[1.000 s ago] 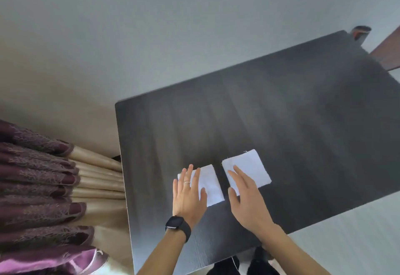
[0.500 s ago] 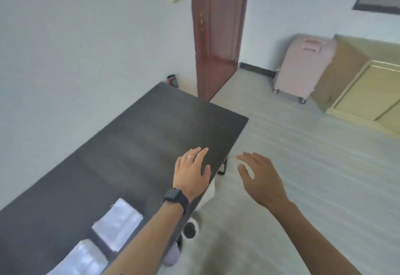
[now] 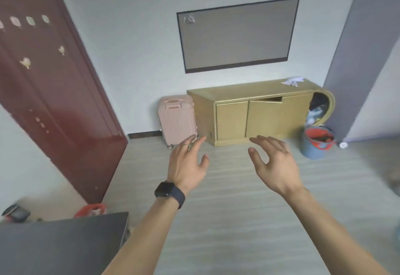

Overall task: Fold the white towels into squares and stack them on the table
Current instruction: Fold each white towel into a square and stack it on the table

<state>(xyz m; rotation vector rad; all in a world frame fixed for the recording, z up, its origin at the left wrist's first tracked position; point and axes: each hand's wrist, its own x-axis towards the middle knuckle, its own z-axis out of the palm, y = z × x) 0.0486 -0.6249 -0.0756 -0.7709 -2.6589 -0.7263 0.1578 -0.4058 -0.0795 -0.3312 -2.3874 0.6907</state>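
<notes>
Hovering empty, left grip (image 3: 186,166) and right grip (image 3: 278,166) right of table (image 3: 60,244).

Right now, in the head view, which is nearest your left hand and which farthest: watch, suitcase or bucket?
1. Watch, strapped just behind the left hand.
2. Suitcase, straight ahead of it.
3. Bucket, far off to the right.
</notes>
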